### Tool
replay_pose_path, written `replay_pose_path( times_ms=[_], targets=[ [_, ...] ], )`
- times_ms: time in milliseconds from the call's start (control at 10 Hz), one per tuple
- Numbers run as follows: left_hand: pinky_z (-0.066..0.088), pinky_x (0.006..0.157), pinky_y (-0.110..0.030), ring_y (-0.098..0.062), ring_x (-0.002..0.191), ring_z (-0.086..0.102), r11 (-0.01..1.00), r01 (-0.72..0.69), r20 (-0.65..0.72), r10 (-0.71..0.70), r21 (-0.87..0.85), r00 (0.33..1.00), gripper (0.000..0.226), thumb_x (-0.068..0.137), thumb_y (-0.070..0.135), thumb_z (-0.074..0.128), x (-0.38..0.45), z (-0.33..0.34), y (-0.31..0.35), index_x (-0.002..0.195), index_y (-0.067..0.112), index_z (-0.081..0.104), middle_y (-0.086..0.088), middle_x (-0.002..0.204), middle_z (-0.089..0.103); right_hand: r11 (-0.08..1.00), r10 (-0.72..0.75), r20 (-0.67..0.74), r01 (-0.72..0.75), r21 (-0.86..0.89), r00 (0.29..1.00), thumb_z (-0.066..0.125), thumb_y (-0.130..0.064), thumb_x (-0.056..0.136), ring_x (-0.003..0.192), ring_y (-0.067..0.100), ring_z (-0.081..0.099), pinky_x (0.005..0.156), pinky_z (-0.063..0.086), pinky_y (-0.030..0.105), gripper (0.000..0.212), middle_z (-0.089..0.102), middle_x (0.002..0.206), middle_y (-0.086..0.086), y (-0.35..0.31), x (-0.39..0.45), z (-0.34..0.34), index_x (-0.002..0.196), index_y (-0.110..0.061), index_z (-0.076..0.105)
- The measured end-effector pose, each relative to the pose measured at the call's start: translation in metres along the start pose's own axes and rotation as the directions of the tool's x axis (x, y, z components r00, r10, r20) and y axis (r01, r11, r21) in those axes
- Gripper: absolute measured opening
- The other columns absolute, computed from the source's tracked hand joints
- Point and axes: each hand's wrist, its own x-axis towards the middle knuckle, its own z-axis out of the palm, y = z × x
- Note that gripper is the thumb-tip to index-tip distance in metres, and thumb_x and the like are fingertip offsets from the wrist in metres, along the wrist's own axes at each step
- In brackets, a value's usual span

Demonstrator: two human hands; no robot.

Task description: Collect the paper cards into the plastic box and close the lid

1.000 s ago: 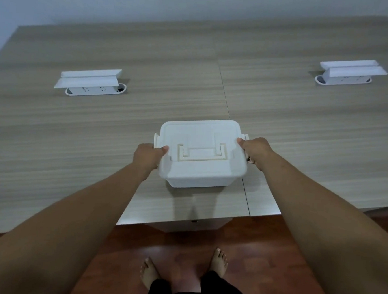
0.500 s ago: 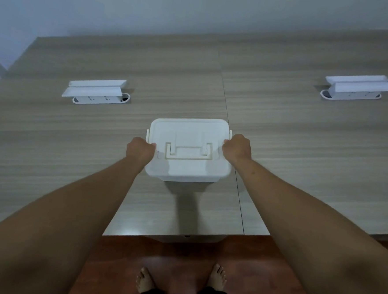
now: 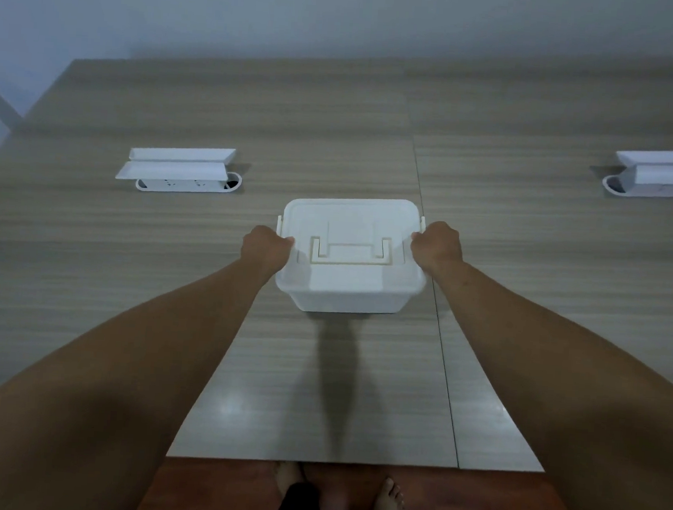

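- While I watch through the head view, the white plastic box (image 3: pixel 349 279) sits on the wooden surface (image 3: pixel 523 291), near its middle seam, with the lid (image 3: pixel 350 232) down flat on top.
- I see my left hand (image 3: pixel 265 248) curled closed against the box's left side at the rim.
- I see my right hand (image 3: pixel 439 246) curled closed against the right side at the rim.
- No cards show to me; the box is opaque.
- Two white socket units (image 3: pixel 181 170) stand on the surface, well apart from the box.
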Motion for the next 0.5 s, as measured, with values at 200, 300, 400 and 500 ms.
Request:
replay_pose_path(
  times_ms=[200, 300, 400, 500],
  targets=[
    [0.036, 0.112, -0.040, -0.032, 0.140, 0.039, 0.921, -0.266, -0.143, 0.315, 0.286, 0.938, 0.056, 0.093, 0.026, 0.045, -0.001, 0.012, 0.005, 0.144, 0.002, 0.037, -0.016, 0.149, 0.043, 1.000, 0.008, -0.025, -0.008, 0.022, 1.000, 0.051, -0.025, 0.092, 0.114, 0.034, 0.059, 0.079, 0.046, 0.032, 0.039, 0.061, 0.128, 0.017, -0.009, -0.005, -0.007, 0.122, 0.000, 0.057],
    [0.012, 0.125, -0.040, -0.027, 0.151, 0.015, 0.752, -0.480, -0.003, 0.539, 0.452, 0.842, 0.062, 0.099, 0.031, 0.034, 0.000, 0.033, 0.014, 0.153, 0.003, 0.018, -0.014, 0.163, 0.018, 0.957, -0.027, -0.072, 0.046, 0.285, 0.997, 0.055, -0.030, 0.091, 0.130, 0.023, 0.050, 0.104, 0.039, 0.033, 0.054, 0.051, 0.144, 0.007, -0.031, -0.043, -0.040, 0.140, -0.010, 0.047],
    [0.003, 0.126, -0.039, -0.023, 0.153, 0.004, 0.672, -0.575, 0.112, 0.599, 0.467, 0.793, 0.061, 0.102, 0.034, 0.026, 0.001, 0.055, 0.013, 0.155, 0.006, 0.013, -0.010, 0.165, 0.007, 0.644, -0.190, -0.101, 0.202, 0.738, 0.977, 0.064, -0.030, 0.086, 0.112, 0.015, 0.064, 0.103, 0.045, 0.032, 0.034, 0.068, 0.122, 0.004, -0.053, -0.114, -0.098, 0.117, -0.016, 0.065],
    [0.003, 0.126, -0.040, -0.022, 0.154, 0.003, 0.668, -0.577, 0.069, 0.624, 0.469, 0.778, 0.061, 0.102, 0.035, 0.024, 0.006, 0.059, 0.008, 0.155, 0.006, 0.013, -0.009, 0.165, 0.006, 0.322, -0.363, -0.158, 0.283, 0.903, 0.918, 0.061, -0.026, 0.086, 0.104, 0.016, 0.070, 0.090, 0.056, 0.031, 0.014, 0.076, 0.099, 0.000, -0.081, -0.186, -0.162, 0.092, -0.022, 0.071]
  ],
)
